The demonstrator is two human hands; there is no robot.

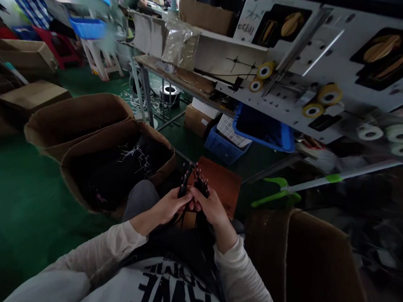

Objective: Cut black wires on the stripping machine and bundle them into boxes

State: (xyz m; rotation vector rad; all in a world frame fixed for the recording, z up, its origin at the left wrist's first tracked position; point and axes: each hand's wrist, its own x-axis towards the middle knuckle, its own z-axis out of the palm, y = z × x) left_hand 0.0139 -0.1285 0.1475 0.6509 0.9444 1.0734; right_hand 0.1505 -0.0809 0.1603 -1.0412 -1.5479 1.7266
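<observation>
Both hands meet above my lap, close together. In my left hand [173, 203], closed, is a small bunch of black cables [184, 180] standing upright, with light, pinkish tips at the top. My right hand [209, 203] is closed on a thicker bunch of similar black cables [201, 183], its tips fanned out a little. The thumbs almost touch between the two bunches. Dark strands hang below the fingers, and their lower ends are lost in shadow. A reddish-brown board [225, 183] lies just beyond the hands.
Left of my knee, a cardboard box [69, 168] holds black cables with white ties. Another box [303, 270] stands at my right. Ahead is a machine [291, 79] with yellow rollers over a blue bin [264, 132]. A green-clipped pole [325, 180] slants at right. Several people sit far back.
</observation>
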